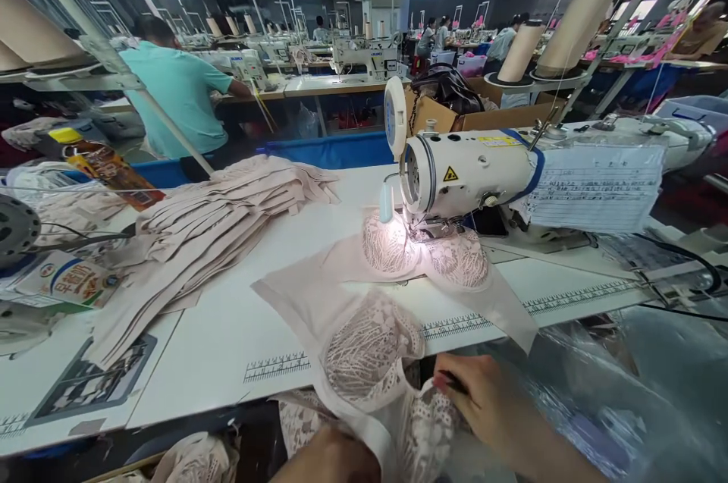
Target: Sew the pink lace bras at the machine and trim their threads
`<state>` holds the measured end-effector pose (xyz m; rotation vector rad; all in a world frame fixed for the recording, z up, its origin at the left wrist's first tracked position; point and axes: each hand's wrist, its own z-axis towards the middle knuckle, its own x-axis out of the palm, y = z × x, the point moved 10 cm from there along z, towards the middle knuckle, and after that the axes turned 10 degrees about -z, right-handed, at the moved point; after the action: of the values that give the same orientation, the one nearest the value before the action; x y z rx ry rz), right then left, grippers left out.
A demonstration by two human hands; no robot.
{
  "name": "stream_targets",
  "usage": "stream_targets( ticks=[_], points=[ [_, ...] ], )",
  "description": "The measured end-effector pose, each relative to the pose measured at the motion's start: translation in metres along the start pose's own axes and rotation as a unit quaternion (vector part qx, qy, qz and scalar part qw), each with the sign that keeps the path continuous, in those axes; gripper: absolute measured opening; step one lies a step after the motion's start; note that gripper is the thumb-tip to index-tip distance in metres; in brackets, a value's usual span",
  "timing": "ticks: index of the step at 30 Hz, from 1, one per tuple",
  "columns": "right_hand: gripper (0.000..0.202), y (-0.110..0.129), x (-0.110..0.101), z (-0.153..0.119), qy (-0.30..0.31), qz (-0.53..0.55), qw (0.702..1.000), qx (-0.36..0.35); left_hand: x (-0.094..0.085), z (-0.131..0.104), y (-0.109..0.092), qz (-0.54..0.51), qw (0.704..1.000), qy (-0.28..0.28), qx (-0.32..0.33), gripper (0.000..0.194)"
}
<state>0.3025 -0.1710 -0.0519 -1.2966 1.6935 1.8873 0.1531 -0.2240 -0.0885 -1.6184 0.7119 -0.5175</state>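
Head view: right fingers (455,366) grip bra (369,346); left fingers (341,449), hold unclear; box (431,117) holds bag (455,86)

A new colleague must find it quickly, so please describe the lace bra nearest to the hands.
Find the white sewing machine over one lit bra. Toward the viewer, the wanted bra overhangs the table's front edge. Unlike its neighbour, it lies by the left hand and right hand.

On the table (221,327) we find the sewing machine (472,172) at right, one bra (458,259) beneath it, a second bra (364,350) across the front edge, and a fabric stack (227,217) at left (we note a carton (73,278) beside it). Behind the machine sits a cardboard box (500,119).
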Motion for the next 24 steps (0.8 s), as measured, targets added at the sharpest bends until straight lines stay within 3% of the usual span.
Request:
stream_targets(
  ticks=[3,5,6,9,10,12,17,21,24],
  points=[
    [0.016,0.003,-0.013,-0.009,-0.041,-0.006,0.999,-0.033,-0.018,0.003,-0.031,-0.013,0.997,-0.067,0.032,0.056],
    [0.014,0.016,-0.015,-0.017,-0.034,-0.013,0.996,-0.08,-0.027,0.012,-0.067,0.078,0.986,-0.118,0.089,0.033],
    [0.015,0.022,-0.015,-0.022,-0.019,-0.02,0.995,-0.097,-0.02,0.019,-0.087,0.149,0.976,-0.098,0.128,0.026],
    [0.019,0.033,-0.01,-0.039,0.054,-0.046,0.991,-0.109,0.021,0.036,-0.115,0.26,0.935,0.095,0.22,0.011],
    [0.02,0.035,-0.01,-0.045,0.079,-0.05,0.99,-0.108,0.03,0.037,-0.116,0.257,0.925,0.146,0.24,0.002],
    [0.023,0.038,-0.01,-0.053,0.113,-0.046,0.987,-0.108,0.035,0.037,-0.112,0.216,0.923,0.187,0.258,0.022],
    [0.027,0.046,-0.017,-0.049,0.102,-0.003,0.984,-0.147,0.025,0.034,-0.081,0.174,0.955,0.153,0.183,0.03],
    [0.024,0.045,-0.019,-0.036,0.068,0.032,0.98,-0.182,0.007,0.026,-0.079,0.084,0.975,0.159,0.13,0.045],
    [0.02,0.025,-0.018,-0.024,0.063,0.088,0.984,-0.143,-0.019,0.023,-0.076,-0.003,0.989,0.11,0.098,0.041]
  ],
)
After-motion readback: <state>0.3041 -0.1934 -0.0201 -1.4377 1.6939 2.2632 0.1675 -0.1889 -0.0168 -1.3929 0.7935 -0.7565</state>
